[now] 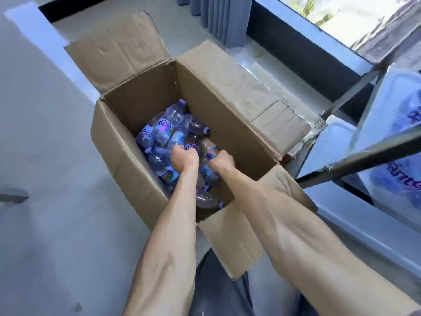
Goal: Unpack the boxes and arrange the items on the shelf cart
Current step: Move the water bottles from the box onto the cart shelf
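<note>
- Pale grey floor (45,156) underfoot, a grey curtain (218,17) far off beside a bright window (341,21); an open cardboard box (227,94) sits on the floor in the middle, flaps splayed outward
- Down in the box lies a loose heap of small water bottles (164,131), purple caps, blue and purple labels, pointing every which way; that's the stock waiting to be unpacked
- Both arms reach in from the near edge; the left hand (184,158) has its fingers curled down onto a bottle near the middle of the heap; the right hand (222,160) is just beside it, fingers curled round another; each grip looks pinched on a bottle, though the fingertips are buried among the plastic
- To the right stands the shelf cart (355,163), dark metal frame, pale shelves; the upper shelf at far right carries what looks like wrapped packs of the same brand, blurred
- Risks, as I judge them: the bottles are smooth and crushable, so a shallow hold could let one slip back or drop to the floor on the way up; lifting from mid-heap may drag neighbours along; the near right flap (232,238) sits close under the right forearm and could snag it; the cart's frame bar crosses the route to the shelf, so a bump there is possible
</note>
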Demonstrator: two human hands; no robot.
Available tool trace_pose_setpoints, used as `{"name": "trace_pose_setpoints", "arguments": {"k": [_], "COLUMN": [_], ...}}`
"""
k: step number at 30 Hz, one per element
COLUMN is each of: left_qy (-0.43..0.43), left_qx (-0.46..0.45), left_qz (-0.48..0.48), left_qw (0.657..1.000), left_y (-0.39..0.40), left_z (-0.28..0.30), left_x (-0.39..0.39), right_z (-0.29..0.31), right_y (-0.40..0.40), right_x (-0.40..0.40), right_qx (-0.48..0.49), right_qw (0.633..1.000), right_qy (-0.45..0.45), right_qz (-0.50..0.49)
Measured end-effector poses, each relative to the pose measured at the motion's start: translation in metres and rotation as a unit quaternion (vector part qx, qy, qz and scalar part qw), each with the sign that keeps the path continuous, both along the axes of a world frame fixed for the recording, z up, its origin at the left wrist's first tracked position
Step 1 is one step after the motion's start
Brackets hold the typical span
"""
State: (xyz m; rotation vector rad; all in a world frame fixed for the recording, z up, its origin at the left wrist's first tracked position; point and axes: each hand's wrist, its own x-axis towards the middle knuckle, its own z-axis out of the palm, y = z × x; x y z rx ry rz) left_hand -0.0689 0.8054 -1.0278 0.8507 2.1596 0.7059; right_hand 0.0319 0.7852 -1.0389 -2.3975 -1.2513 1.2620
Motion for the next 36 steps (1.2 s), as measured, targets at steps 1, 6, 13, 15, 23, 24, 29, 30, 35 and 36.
{"name": "trace_pose_setpoints", "arguments": {"k": [1,6,13,15,23,24,29,30,35,36], "left_qy": [0.012,0.079,0.111,0.116,0.088,0.067,-0.041,-0.048,-0.202,-0.235], "left_qx": [-0.010,-0.045,-0.163,-0.153,-0.161,-0.176,-0.242,-0.238,-0.187,-0.174], "left_qz": [0.008,0.016,-0.048,-0.040,-0.043,-0.050,-0.025,-0.011,0.104,0.120], "left_qw": [1.000,0.996,0.979,0.981,0.982,0.981,0.969,0.970,0.956,0.949], "left_y": [0.008,0.047,0.071,0.070,0.066,0.070,0.066,0.058,0.022,0.015], "left_z": [-0.009,-0.057,-0.112,-0.121,-0.130,-0.126,-0.089,-0.079,-0.041,-0.035], "left_x": [0.000,-0.012,-0.021,-0.020,-0.027,-0.030,-0.033,-0.029,-0.008,-0.003], "right_z": [-0.012,-0.060,-0.113,-0.115,-0.122,-0.118,-0.091,-0.083,-0.042,-0.032], "right_y": [0.003,0.033,0.048,0.062,0.083,0.081,0.047,0.041,0.020,0.017], "right_x": [-0.002,-0.001,-0.026,-0.037,-0.041,-0.039,-0.018,-0.013,0.008,0.011], "right_qx": [-0.011,-0.017,0.014,0.015,-0.068,-0.074,-0.099,-0.095,-0.042,-0.033], "right_qw": [1.000,0.997,0.998,0.985,0.971,0.970,0.963,0.963,0.947,0.942], "right_qy": [-0.010,-0.048,0.050,0.097,0.140,0.137,0.148,0.145,0.174,0.185], "right_qz": [0.013,0.050,-0.039,-0.142,-0.184,-0.184,-0.201,-0.208,-0.266,-0.278]}}
